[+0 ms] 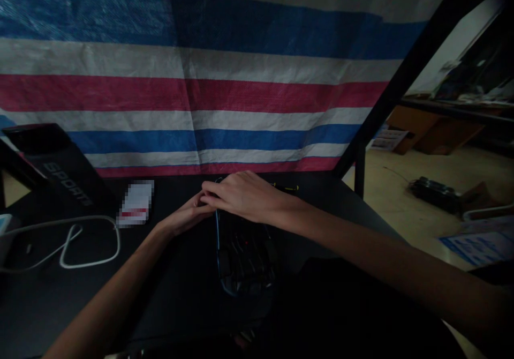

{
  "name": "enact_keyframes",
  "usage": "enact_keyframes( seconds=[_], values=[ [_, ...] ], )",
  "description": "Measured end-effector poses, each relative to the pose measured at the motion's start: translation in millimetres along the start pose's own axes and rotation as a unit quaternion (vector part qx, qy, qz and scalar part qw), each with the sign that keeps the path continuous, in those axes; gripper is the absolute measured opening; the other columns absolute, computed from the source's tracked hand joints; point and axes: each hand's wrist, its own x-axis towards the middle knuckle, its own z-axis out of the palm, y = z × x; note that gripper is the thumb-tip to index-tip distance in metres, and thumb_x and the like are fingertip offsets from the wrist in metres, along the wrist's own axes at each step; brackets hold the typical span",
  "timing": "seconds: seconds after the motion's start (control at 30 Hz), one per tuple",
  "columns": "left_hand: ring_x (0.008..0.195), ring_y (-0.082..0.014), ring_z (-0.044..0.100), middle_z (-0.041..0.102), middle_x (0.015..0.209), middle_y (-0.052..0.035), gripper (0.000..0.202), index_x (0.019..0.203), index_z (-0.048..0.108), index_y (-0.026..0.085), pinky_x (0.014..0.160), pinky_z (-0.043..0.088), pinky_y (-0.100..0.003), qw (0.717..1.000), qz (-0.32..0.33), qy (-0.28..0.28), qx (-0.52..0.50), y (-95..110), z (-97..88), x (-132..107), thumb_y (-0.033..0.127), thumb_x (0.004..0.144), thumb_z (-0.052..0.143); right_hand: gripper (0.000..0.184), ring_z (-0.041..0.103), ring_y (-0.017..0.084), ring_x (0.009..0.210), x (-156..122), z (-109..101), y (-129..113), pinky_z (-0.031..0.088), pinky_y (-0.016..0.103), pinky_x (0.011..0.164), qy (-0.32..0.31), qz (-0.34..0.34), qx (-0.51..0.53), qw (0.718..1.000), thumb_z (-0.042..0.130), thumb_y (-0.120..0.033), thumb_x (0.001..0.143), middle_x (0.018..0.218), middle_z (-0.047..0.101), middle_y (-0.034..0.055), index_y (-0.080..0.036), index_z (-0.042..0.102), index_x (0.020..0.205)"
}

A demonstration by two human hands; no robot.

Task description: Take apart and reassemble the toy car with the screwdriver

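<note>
car-shaped toy (pixel 247 262), dark and edged in blue, lying on the desk (pixel 168 294) in front of you; its near end shows, while your hands cover the far end. your right hand (pixel 247 195) arches over that end with fingers drawn together; your left hand (pixel 195 207) meets it at the far left corner, fingers curled and nearly closed. whether either hand pinches a small part there, you cannot tell. a slim yellow-marked tool (pixel 292 187) lies beyond your right wrist; a white cable (pixel 90 266) loops to the left, near a dark bottle (pixel 66 166). judged by its look, the body is light, stiff plastic, rather smooth, with thin edge pieces that may snap; its long sides, gripped low between thumb and fingers, offer you the surest hold.
</note>
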Motion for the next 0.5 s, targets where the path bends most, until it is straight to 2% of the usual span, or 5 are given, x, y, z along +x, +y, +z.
enact_keyframes(
  seconds=[0.1, 0.2, 0.33, 0.5],
  values=[
    [0.106, -0.0218, 0.066, 0.071, 0.11, -0.0039, 0.043, 0.11, 0.063, 0.022, 0.098, 0.048, -0.034, 1.0, 0.009, 0.001, -0.001, 2.7, 2.4, -0.7, 0.018, 0.072, 0.085, 0.023, 0.06, 0.019, 0.082, 0.5, 2.8, 1.8, 0.038, 0.032, 0.074, 0.027, -0.014, 0.025, 0.999, 0.044, -0.03, 0.105, 0.094, 0.069, 0.0076, -0.017, 0.058, 0.116],
    [0.099, -0.0196, 0.065, 0.068, 0.099, -0.0005, 0.04, 0.1, 0.062, 0.022, 0.093, 0.049, -0.031, 1.0, 0.025, -0.001, -0.003, 4.4, 4.1, -0.7, 0.018, 0.069, 0.087, 0.011, 0.056, 0.018, 0.087, 1.2, 4.6, 5.0, 0.039, 0.032, 0.081, 0.047, -0.065, 0.06, 0.995, 0.05, -0.025, 0.099, 0.097, 0.066, 0.0064, -0.018, 0.058, 0.101],
    [0.089, -0.0189, 0.064, 0.067, 0.09, -0.0007, 0.033, 0.09, 0.061, 0.02, 0.089, 0.05, -0.032, 0.999, 0.034, -0.009, -0.004, 2.0, 2.3, 0.9, 0.019, 0.069, 0.087, 0.009, 0.053, 0.018, 0.089, 0.0, 5.1, 6.0, 0.039, 0.032, 0.082, 0.053, -0.103, 0.068, 0.991, 0.049, -0.023, 0.096, 0.097, 0.062, 0.005, -0.019, 0.057, 0.095],
    [0.106, -0.0252, 0.067, 0.07, 0.104, -0.0053, 0.037, 0.101, 0.063, 0.019, 0.099, 0.048, -0.037, 0.999, 0.034, -0.023, -0.007, -0.8, -0.5, 1.0, 0.021, 0.073, 0.086, 0.011, 0.053, 0.019, 0.094, -2.5, 6.1, 2.5, 0.039, 0.032, 0.085, 0.067, -0.103, 0.052, 0.991, 0.049, -0.022, 0.095, 0.101, 0.061, 0.0053, -0.019, 0.055, 0.103]
  ],
)
